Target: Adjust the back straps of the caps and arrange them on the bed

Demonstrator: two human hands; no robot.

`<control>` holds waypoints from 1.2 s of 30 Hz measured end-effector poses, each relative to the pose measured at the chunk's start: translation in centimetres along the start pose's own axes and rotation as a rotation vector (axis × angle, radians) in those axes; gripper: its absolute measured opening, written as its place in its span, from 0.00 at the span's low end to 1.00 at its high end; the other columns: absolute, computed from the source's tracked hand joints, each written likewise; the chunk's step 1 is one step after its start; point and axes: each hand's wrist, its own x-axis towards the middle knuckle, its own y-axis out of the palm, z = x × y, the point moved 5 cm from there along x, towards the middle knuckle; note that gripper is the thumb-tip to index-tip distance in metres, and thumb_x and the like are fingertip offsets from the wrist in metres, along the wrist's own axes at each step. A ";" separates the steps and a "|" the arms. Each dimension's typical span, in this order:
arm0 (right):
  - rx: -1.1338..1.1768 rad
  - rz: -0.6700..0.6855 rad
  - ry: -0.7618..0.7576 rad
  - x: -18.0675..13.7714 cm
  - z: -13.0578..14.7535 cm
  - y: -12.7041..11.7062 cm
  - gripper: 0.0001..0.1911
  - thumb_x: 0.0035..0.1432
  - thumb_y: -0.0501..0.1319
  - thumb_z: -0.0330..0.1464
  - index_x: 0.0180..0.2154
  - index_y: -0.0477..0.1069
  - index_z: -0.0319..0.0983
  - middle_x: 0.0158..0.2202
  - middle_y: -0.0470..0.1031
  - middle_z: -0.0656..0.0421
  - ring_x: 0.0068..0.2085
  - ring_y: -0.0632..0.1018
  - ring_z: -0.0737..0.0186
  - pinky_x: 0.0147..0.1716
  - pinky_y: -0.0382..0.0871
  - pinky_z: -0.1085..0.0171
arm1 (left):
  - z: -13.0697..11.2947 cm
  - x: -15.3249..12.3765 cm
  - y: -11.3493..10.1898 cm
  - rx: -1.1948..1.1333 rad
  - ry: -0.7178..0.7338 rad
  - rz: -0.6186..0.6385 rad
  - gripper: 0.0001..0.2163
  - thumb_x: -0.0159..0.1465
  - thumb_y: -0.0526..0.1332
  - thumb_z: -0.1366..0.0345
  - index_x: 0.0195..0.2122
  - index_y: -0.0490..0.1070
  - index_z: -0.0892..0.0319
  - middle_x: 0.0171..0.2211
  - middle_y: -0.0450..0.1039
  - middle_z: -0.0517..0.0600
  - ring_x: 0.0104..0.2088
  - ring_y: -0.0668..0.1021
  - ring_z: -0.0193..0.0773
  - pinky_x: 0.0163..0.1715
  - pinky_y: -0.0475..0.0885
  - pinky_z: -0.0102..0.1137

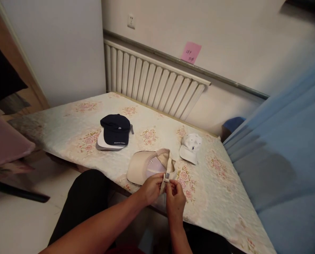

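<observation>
A beige cap [141,165] lies upside down near the front edge of the flowered mattress [67,120], its back strap turned toward me. My left hand [152,188] pinches the strap on its left side. My right hand [175,197] pinches the same strap and its small buckle from the right. Both hands are closed on the strap, almost touching each other. A navy cap [114,129] rests on top of a white cap further back at the left. A white cap [190,147] lies alone to the right of the beige one.
A white radiator [152,83] runs along the wall behind the mattress, with a pink note [191,52] above it. A blue curtain [286,155] hangs at the right. A pink pillow [4,144] sits at the left. My dark-clothed knee [88,197] is below the mattress edge.
</observation>
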 end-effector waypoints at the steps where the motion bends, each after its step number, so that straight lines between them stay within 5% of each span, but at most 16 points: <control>1: 0.011 0.004 0.003 -0.1 0.0 0.1 0.14 0.53 0.57 0.41 0.39 0.68 0.40 0.35 0.76 0.54 0.35 0.77 0.57 0.39 0.69 0.60 | 0.2 0.0 -0.2 -0.006 -0.008 -0.025 0.09 0.51 0.62 0.70 0.34 0.70 0.64 0.29 0.73 0.52 0.32 0.76 0.37 0.37 0.69 0.32; 6: 0.139 0.014 0.141 0.0 -1.0 0.6 0.17 0.46 0.63 0.43 0.36 0.69 0.41 0.33 0.76 0.55 0.36 0.77 0.56 0.38 0.71 0.60 | 1.1 0.0 -1.1 0.116 0.005 -0.172 0.16 0.48 0.65 0.71 0.39 0.69 0.62 0.30 0.73 0.49 0.31 0.76 0.35 0.38 0.69 0.31; 13: 0.428 0.158 0.311 0.2 -2.4 1.8 0.10 0.47 0.59 0.42 0.28 0.67 0.42 0.26 0.74 0.60 0.30 0.76 0.60 0.31 0.73 0.61 | 1.6 0.2 -3.0 0.578 0.109 -0.279 0.11 0.49 0.60 0.71 0.36 0.68 0.61 0.34 0.71 0.49 0.34 0.74 0.36 0.32 0.68 0.29; 20: 0.653 0.162 0.415 -0.3 -2.2 2.0 0.10 0.43 0.62 0.39 0.28 0.64 0.42 0.26 0.74 0.61 0.29 0.77 0.61 0.33 0.74 0.60 | -0.1 -0.9 -3.5 0.980 0.185 -0.393 0.04 0.49 0.58 0.72 0.27 0.64 0.60 0.24 0.64 0.43 0.27 0.68 0.31 0.29 0.63 0.27; 29: 0.749 0.148 0.492 -0.4 -3.5 2.2 0.09 0.42 0.64 0.31 0.25 0.64 0.40 0.21 0.71 0.65 0.23 0.73 0.69 0.26 0.70 0.68 | 0.1 -1.2 -3.3 1.175 0.193 -0.314 0.04 0.52 0.56 0.72 0.22 0.62 0.59 0.22 0.61 0.43 0.26 0.65 0.32 0.28 0.60 0.28; 36: 0.817 0.117 0.506 -0.5 -3.8 2.6 0.11 0.41 0.64 0.30 0.23 0.61 0.39 0.17 0.67 0.68 0.20 0.68 0.73 0.21 0.62 0.72 | -0.2 -4.2 -0.7 1.490 0.560 -0.264 0.09 0.64 0.49 0.71 0.30 0.67 0.59 0.31 0.67 0.50 0.36 0.67 0.39 0.39 0.63 0.35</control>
